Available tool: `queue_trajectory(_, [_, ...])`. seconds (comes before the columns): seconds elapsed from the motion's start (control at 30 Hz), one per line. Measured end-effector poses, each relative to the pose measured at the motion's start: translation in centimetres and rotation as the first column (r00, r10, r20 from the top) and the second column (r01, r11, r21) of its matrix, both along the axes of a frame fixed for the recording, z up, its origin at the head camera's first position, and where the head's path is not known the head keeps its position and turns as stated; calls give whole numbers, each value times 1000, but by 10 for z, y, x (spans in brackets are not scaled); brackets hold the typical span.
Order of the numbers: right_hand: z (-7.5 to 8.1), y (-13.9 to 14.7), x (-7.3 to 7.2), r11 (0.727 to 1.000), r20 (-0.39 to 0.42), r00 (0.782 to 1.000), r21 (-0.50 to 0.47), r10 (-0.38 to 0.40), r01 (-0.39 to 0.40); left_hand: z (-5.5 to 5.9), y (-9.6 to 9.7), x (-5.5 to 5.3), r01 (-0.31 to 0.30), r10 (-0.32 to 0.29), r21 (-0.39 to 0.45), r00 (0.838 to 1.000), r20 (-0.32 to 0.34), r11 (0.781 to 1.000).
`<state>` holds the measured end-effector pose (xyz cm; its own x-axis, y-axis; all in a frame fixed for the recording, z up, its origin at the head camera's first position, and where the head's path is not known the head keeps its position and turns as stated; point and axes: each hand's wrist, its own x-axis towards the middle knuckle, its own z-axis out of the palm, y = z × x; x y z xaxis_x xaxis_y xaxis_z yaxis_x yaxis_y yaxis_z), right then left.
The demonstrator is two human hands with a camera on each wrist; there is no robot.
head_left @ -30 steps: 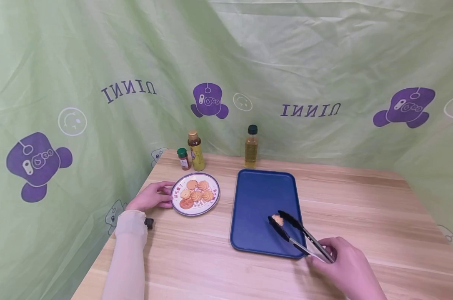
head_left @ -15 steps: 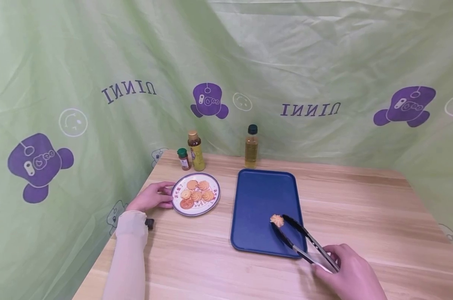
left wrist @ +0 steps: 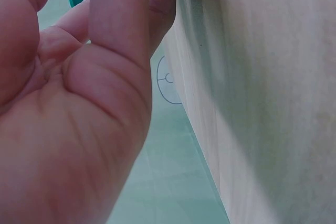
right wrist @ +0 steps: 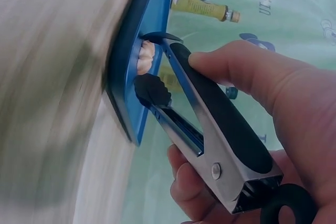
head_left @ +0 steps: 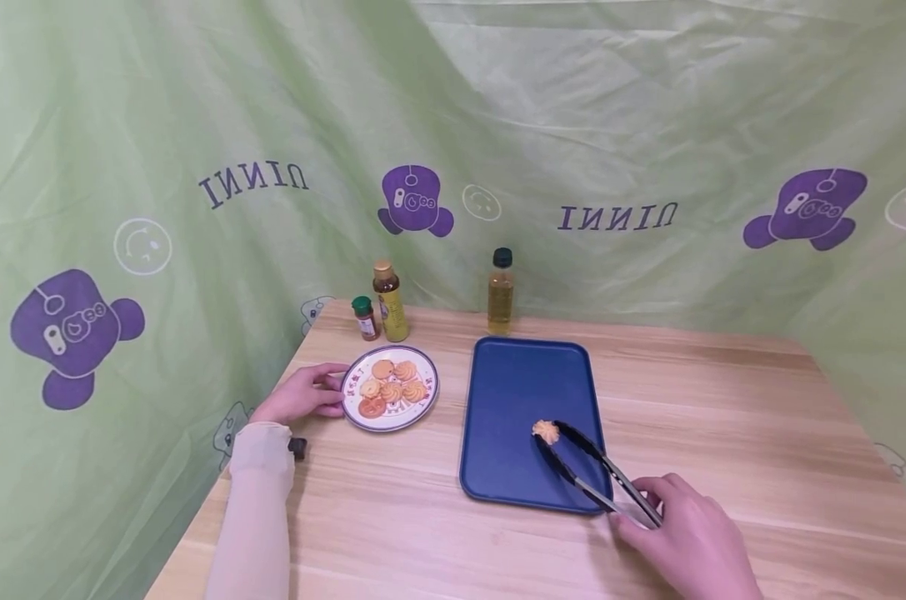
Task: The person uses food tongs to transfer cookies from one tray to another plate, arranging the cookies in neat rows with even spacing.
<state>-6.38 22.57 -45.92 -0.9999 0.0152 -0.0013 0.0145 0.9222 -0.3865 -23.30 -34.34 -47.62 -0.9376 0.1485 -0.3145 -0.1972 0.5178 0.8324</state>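
Observation:
At the left, my left hand (head_left: 302, 395) touches the rim of a round white plate (head_left: 355, 414) with a dark blue edge. Several cookies (head_left: 392, 392) lie on that plate. My right hand (head_left: 688, 529) grips a pair of tongs (head_left: 628, 483) with black tips and metal arms, thumb on one arm and fingers under the other. Between the spread tong tips sits a swirled cookie (head_left: 546, 431), low over the blue tray (head_left: 528, 379). In the right wrist view the same cookie (right wrist: 145, 57) shows against the tray's surface. The left wrist view shows the palm and fingers (left wrist: 118, 19) close up.
Behind the plate stand a small green-capped spice jar (head_left: 365, 319) and a yellow-labelled bottle (head_left: 392, 304). A bottle of yellow oil (head_left: 501, 293) stands behind the tray. All rest on a wooden table (head_left: 723, 417), with a green printed curtain (head_left: 633, 125) hanging behind.
The tongs first drew slightly toward the near right, then shifted back left. The cookie now lies slightly farther left, more visible at the tips. The left hand and plate stay put.

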Motion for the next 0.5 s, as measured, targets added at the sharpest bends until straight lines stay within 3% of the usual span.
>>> queue_trajectory(0.37, [0,-21,-22,997,-114,992,-53,44,-50,-1,-2,0,-6,6,2,1000,1,1000])
queue_trajectory(0.5, [2,-31,-31,995,-119,991,-65,63,-71,-1,-1,-1,-17,17,2,1000,10,1000])
